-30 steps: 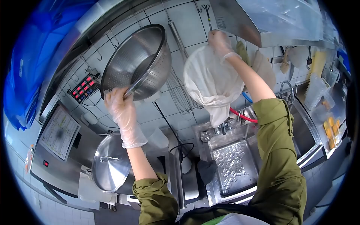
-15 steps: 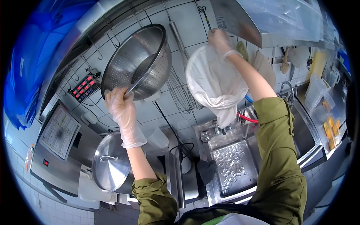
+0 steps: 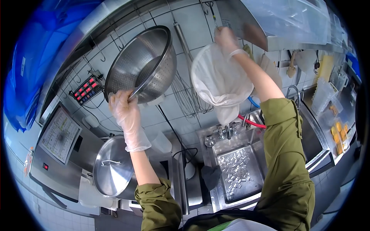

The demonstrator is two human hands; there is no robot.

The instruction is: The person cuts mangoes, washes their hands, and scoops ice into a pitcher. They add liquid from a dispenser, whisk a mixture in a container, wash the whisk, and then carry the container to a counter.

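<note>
A large perforated steel colander (image 3: 163,71) is tilted up in front of the tiled wall. My left hand (image 3: 124,113), in a clear plastic glove, is closed on its lower left rim. To the right hangs a white cloth strainer bag (image 3: 216,79) with a round mouth, its pointed end down above the sink taps. My right hand (image 3: 226,37), also gloved and slightly blurred, is raised at the top of the bag, closed around its handle beside the hanging hooks. The fingers hide most of that handle.
Below, a metal sink (image 3: 256,154) holds many ice cubes (image 3: 237,169). Whisks (image 3: 187,96) hang between colander and bag. A lidded steel pot (image 3: 113,171) and a red-lit timer (image 3: 88,90) are at left. A steel shelf (image 3: 246,23) juts out above my right hand.
The strainer bag and my right hand have risen slightly, and the bag's lower end has swung a little left. My left hand and the colander have hardly moved.
</note>
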